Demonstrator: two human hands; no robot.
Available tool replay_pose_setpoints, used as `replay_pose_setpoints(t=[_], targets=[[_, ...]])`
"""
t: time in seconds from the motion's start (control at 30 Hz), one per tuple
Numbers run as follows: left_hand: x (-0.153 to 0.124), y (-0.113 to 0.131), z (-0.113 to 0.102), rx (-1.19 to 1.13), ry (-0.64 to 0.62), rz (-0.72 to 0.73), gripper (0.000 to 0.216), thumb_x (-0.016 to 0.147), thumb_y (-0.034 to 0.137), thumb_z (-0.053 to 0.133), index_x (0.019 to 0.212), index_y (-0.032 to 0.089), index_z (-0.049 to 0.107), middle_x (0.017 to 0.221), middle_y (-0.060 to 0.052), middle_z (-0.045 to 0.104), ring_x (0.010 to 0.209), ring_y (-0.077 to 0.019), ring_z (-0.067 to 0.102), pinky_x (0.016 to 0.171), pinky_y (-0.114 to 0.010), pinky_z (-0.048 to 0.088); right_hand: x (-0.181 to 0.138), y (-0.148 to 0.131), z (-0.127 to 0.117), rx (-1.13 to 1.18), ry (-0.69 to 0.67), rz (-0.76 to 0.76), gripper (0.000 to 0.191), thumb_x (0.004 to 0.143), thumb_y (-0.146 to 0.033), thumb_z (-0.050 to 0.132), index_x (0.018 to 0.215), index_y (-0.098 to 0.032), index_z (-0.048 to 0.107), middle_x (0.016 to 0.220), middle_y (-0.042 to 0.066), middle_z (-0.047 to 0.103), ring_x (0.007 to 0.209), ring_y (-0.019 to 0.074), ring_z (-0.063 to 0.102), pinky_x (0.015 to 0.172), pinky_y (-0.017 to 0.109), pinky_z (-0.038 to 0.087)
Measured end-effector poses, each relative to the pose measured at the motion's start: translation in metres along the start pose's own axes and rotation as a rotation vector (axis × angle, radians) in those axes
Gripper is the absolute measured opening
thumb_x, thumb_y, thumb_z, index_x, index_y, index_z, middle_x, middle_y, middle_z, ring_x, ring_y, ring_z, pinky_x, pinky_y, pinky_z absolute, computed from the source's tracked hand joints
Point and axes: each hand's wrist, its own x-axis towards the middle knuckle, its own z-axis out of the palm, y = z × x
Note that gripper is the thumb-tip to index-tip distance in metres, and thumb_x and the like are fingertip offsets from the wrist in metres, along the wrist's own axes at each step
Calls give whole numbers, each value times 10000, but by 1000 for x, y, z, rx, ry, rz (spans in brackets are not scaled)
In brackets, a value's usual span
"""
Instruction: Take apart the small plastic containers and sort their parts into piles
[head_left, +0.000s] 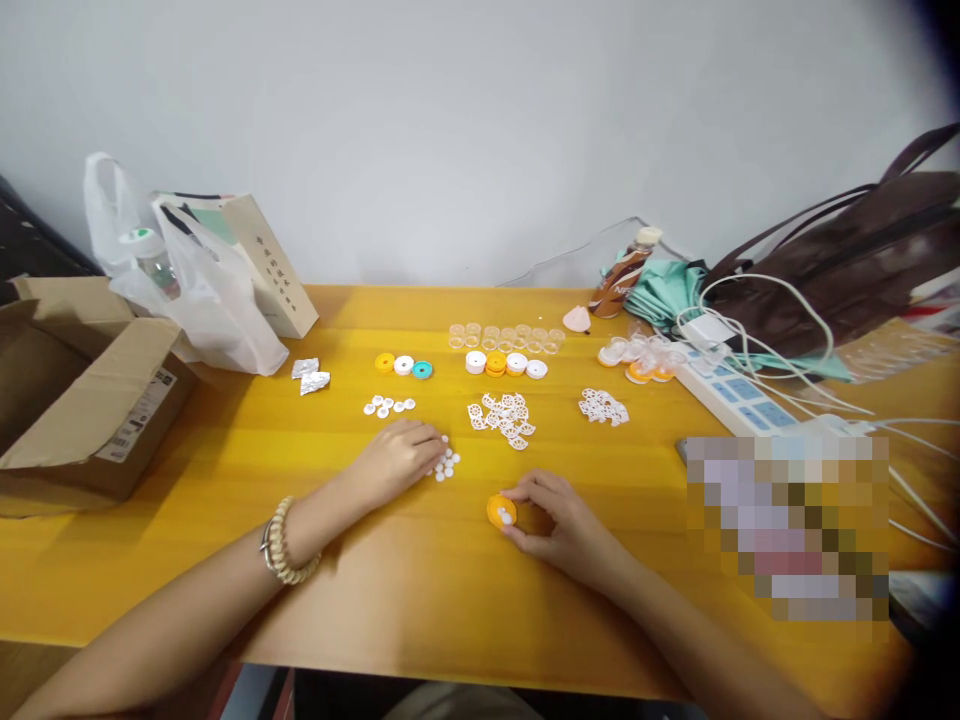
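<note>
Resting both forearms on a yellow wooden desk, a person works with small plastic parts. The left hand, with a beaded bracelet on its wrist, lies palm down, its fingers bent and drawn close together. Its fingertips touch a little heap of tiny white round buttons; I cannot tell whether one is pinched. The right hand lies just beside it, nearer the desk's front edge, pinching an orange round plastic disc between thumb and fingers. The disc sits low at the desk surface with a small white button at its middle.

Farther back, between the hands and the wall, lie a pile of white lattice pieces and a second such pile to its right. Behind them are a row of white and orange discs and a line of clear plastic rings. To the left are a yellow, a white and a teal disc, more white buttons and two scraps of crumpled foil. An open cardboard box and a white plastic bag stand at the left end. A white power strip and a brown bag are on the right.
</note>
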Motion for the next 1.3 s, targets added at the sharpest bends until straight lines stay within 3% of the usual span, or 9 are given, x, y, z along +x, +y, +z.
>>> replay_pose_setpoints(t=[0.27,0.5,0.63,0.9,1.1,1.3], targets=[[8,27,-9,-21,53,28,239,942,230,406,1001,146,621,907,-74,651,821,-155,591,744,-307,473,-1,2,3,-14,23,-32,242,742,-202,637,984,-202,631,831,44,593,784,181,584,736,336,450],[35,62,3,-61,-103,327,171,915,213,474,890,145,628,836,-38,621,791,-152,531,710,-273,437,1,5,4,6,14,-25,129,739,-200,638,867,-191,627,818,44,582,772,177,566,720,318,453],[43,60,7,1,-113,414,140,888,207,522,804,150,619,836,-32,602,799,-159,513,716,-282,422,2,4,1,3,-18,-11,102,731,-205,648,831,-198,632,814,39,579,777,177,559,721,311,452],[44,48,10,136,6,679,196,899,119,448,788,137,608,754,-40,587,727,-143,502,673,-297,388,5,-3,-5,-9,-28,-1,73,697,-141,641,709,-195,593,779,21,585,750,163,557,696,286,448],[47,50,11,57,28,627,233,917,162,437,753,147,602,763,-27,604,743,-138,511,755,-307,394,5,-2,-3,-5,-16,-4,69,694,-148,661,721,-195,619,785,28,590,751,166,571,687,286,461],[26,24,-16,30,115,377,139,908,182,476,855,162,603,809,-22,654,748,-123,549,744,-283,411,1,5,2,28,63,-36,262,745,-202,642,1007,-215,656,816,37,607,749,163,597,693,295,477]])
